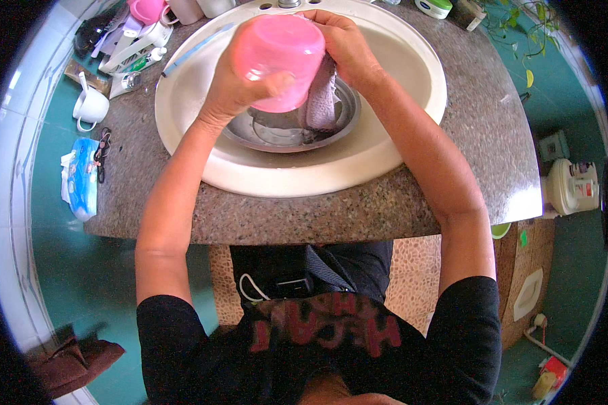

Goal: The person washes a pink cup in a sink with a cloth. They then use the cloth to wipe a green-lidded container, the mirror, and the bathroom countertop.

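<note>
Above the sink (284, 183), a pink plastic tub (282, 57) is held tilted, its round base toward me. My left hand (231, 88) grips its left side, the thumb lying across the front. At the tub's far right edge is my right hand (348, 52), fingers closed on a wet-looking grey cloth (322, 101) that hangs down along the tub's side. Some of the right fingers are hidden behind the tub. Below both hands a round metal basin (273, 143) rests in the sink, with what looks like water in it.
The faucet base (290, 3) stands at the sink's far edge. A blue toothbrush-like stick (197, 49) lies on the left rim. Left on the counter (142, 162) are a white mug (91, 108), a blue tissue pack (82, 179) and several toiletries. A green-and-white container (434, 7) sits far right.
</note>
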The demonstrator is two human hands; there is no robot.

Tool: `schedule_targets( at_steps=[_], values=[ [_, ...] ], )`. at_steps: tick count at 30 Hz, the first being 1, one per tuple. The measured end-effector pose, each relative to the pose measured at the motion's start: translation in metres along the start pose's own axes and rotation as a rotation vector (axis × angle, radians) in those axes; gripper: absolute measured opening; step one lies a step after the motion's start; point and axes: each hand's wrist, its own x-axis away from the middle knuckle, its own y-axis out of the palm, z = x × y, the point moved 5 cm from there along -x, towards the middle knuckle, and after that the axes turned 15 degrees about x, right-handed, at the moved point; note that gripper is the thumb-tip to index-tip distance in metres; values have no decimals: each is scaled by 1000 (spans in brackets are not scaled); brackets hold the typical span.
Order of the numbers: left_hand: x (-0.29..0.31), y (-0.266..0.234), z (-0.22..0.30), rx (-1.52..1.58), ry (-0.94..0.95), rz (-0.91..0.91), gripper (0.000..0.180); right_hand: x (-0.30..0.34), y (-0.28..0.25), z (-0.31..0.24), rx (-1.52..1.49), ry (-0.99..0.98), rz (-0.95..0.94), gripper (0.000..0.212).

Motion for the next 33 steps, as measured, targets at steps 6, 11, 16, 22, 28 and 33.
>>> schedule_targets(
  at_steps=[6,11,16,22,28,33],
  values=[
    [4,2,-2,-613,96,-102,84,10,8,-25,13,-19,-119,19],
    [5,2,-3,-932,126,-51,85,16,15,-34,593,-395,123,18],
    [8,-15,-15,-996,-98,13,84,34,39,-44,779,-610,142,17],
    [6,-19,-12,-930,-6,51,80,36,40,-50,756,-641,8,14],
    [6,-12,-11,-768,99,6,81,18,21,-39,652,-479,132,14],
    [-1,-21,-12,-760,37,37,81,9,6,-28,910,-397,140,21]
  ],
)
